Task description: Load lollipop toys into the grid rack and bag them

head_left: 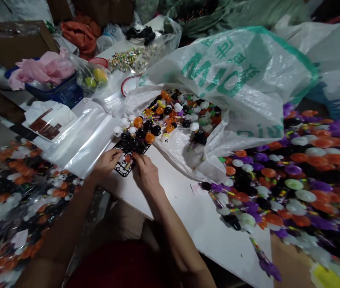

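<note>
white desk [187,212] crowded with toy pieces. black grid tray [127,160] lies near desk's front edge; my left hand [107,162] steadies it, fingers spread, right hand [146,173] fingertips pinching at tray, contents unclear. printed plastic bag [226,76] behind.

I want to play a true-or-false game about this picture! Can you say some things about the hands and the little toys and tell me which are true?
1. Both hands, the left hand and the right hand, touch a black grid tray. True.
2. The table is bright red. False: it is white.
3. Little toys spill from a big plastic bag. True.
4. The basket at the back is yellow. False: it is blue.
5. Pink stuff lies in that basket. True.
</note>
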`<move>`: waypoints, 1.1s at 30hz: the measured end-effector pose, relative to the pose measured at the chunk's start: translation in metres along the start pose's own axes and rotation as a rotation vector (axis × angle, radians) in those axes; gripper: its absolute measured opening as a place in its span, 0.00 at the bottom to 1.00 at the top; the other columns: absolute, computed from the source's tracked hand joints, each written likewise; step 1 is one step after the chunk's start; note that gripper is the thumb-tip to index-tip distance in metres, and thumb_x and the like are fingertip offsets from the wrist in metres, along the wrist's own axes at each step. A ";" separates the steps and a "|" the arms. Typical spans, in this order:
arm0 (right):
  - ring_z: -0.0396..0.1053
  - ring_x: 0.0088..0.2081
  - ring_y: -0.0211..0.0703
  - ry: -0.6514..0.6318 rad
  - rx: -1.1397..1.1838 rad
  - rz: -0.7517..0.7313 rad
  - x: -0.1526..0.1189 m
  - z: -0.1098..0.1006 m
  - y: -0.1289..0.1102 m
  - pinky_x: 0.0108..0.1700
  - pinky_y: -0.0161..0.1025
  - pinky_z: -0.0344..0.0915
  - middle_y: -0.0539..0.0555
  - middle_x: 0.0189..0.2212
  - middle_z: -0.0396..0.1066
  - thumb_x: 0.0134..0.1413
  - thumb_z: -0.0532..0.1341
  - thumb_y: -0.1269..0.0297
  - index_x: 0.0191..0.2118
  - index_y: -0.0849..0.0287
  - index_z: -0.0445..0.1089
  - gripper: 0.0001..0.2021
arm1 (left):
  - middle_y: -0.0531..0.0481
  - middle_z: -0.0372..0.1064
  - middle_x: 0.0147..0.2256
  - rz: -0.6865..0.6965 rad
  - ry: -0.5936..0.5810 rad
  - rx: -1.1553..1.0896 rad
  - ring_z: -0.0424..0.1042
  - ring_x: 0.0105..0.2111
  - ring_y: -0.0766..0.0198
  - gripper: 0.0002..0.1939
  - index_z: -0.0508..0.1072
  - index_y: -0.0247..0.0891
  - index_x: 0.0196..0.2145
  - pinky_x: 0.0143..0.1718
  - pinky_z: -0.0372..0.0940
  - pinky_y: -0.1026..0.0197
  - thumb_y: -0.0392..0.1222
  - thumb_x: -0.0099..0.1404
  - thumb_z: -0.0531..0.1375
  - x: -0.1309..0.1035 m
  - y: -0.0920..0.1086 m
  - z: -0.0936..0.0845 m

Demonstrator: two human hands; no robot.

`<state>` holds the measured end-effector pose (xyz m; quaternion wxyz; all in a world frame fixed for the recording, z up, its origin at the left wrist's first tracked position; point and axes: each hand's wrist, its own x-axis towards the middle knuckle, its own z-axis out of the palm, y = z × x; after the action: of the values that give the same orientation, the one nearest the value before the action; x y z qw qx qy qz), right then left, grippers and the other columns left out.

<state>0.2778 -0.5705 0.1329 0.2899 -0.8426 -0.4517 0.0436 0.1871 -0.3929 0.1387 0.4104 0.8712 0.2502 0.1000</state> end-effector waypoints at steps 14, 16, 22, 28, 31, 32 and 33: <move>0.66 0.51 0.49 -0.207 -0.098 -0.228 -0.032 -0.034 0.016 0.49 0.43 0.70 0.61 0.56 0.65 0.64 0.55 0.72 0.52 0.54 0.70 0.14 | 0.47 0.79 0.39 0.165 -0.245 0.063 0.78 0.39 0.59 0.13 0.77 0.41 0.41 0.43 0.72 0.57 0.44 0.66 0.54 -0.075 0.030 0.030; 0.67 0.51 0.48 -0.178 -0.053 -0.229 -0.064 -0.037 0.020 0.48 0.43 0.71 0.61 0.55 0.66 0.65 0.55 0.72 0.53 0.54 0.70 0.14 | 0.46 0.79 0.39 0.250 -0.228 0.055 0.78 0.39 0.59 0.11 0.76 0.40 0.41 0.43 0.73 0.57 0.42 0.66 0.55 -0.098 0.027 0.040; 0.69 0.52 0.45 0.059 0.230 -0.062 -0.112 -0.033 0.019 0.51 0.42 0.72 0.60 0.51 0.68 0.68 0.51 0.67 0.54 0.54 0.69 0.15 | 0.46 0.77 0.41 0.572 -0.144 0.197 0.77 0.42 0.61 0.08 0.74 0.40 0.43 0.45 0.72 0.59 0.38 0.68 0.56 -0.119 0.053 0.023; 0.70 0.50 0.43 0.278 0.385 -0.021 -0.107 -0.036 0.025 0.53 0.41 0.70 0.58 0.48 0.69 0.68 0.52 0.65 0.51 0.55 0.69 0.12 | 0.39 0.70 0.54 0.960 0.020 0.562 0.67 0.57 0.48 0.19 0.73 0.40 0.50 0.59 0.62 0.42 0.46 0.63 0.65 -0.065 0.125 0.006; 0.70 0.49 0.44 0.323 0.339 0.049 -0.111 -0.036 0.026 0.52 0.42 0.70 0.59 0.49 0.68 0.67 0.51 0.65 0.52 0.55 0.69 0.13 | 0.39 0.70 0.55 1.024 -0.157 0.668 0.66 0.58 0.44 0.17 0.75 0.40 0.49 0.60 0.58 0.37 0.47 0.63 0.64 -0.044 0.137 0.023; 0.70 0.49 0.44 0.321 0.327 0.068 -0.111 -0.035 0.026 0.52 0.42 0.70 0.59 0.49 0.68 0.67 0.51 0.65 0.52 0.55 0.69 0.13 | 0.38 0.70 0.55 1.022 -0.171 0.673 0.65 0.58 0.44 0.16 0.75 0.39 0.48 0.60 0.57 0.36 0.46 0.64 0.63 -0.042 0.137 0.030; 0.70 0.49 0.44 0.316 0.319 0.083 -0.110 -0.034 0.026 0.51 0.42 0.70 0.59 0.49 0.68 0.67 0.51 0.66 0.52 0.55 0.69 0.14 | 0.39 0.70 0.54 1.011 -0.163 0.665 0.65 0.58 0.44 0.15 0.76 0.39 0.48 0.61 0.57 0.36 0.45 0.65 0.62 -0.041 0.136 0.037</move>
<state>0.2436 -0.6833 0.1262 0.4846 -0.8002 -0.3532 -0.0059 0.2139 -0.5121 0.2200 0.0362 0.9683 -0.2087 0.1320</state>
